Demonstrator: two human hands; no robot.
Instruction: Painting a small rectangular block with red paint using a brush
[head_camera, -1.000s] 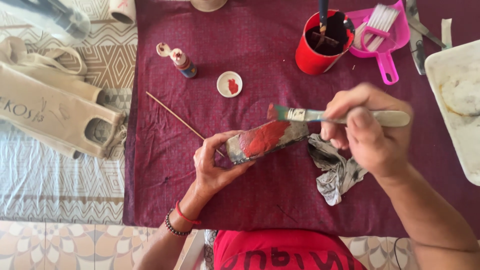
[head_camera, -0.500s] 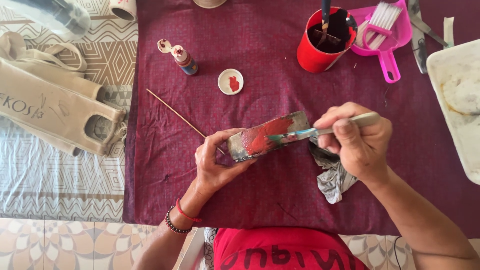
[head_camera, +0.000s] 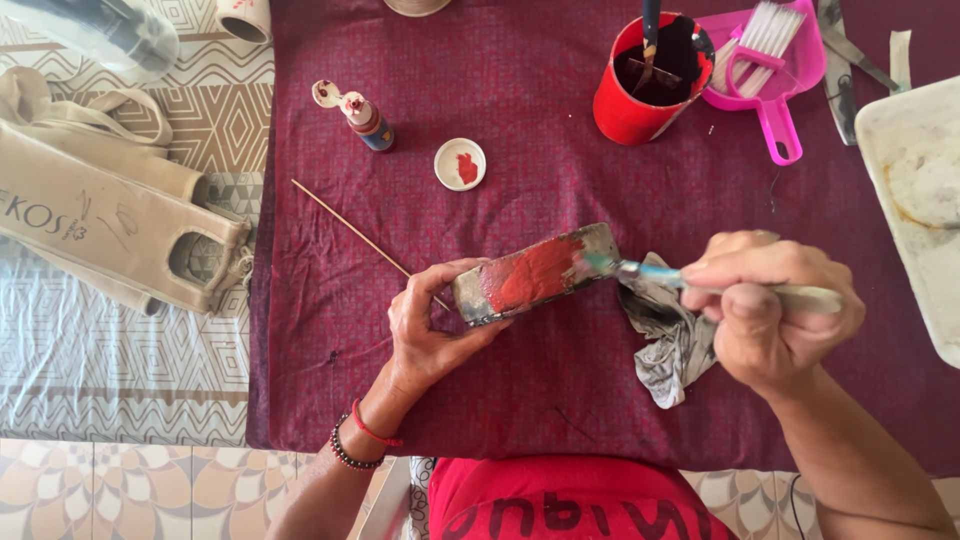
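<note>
Head view: left hand (head_camera: 432, 325) grips grey block (head_camera: 535, 273) at its left end, fingers clamped on it, above maroon cloth (head_camera: 520, 150). Block face partly red; underside hidden. Right hand (head_camera: 765, 305) closed around paintbrush (head_camera: 690, 283), bristles touching block right end. Brush handle end hidden behind fingers. Crumpled grey rag (head_camera: 670, 345) just beside block, partly under right hand. Thin wooden stick (head_camera: 350, 230) passes behind left hand. Red cup (head_camera: 640, 90), small paint dish (head_camera: 460, 164) and white tray (head_camera: 915, 200), cut off at edge, lie well apart.

Block (head_camera: 535, 275) between left hand (head_camera: 430, 325) and right hand (head_camera: 770, 310); rag (head_camera: 670, 340) beneath; cup (head_camera: 645, 85) behind; bag (head_camera: 110, 215) far left
</note>
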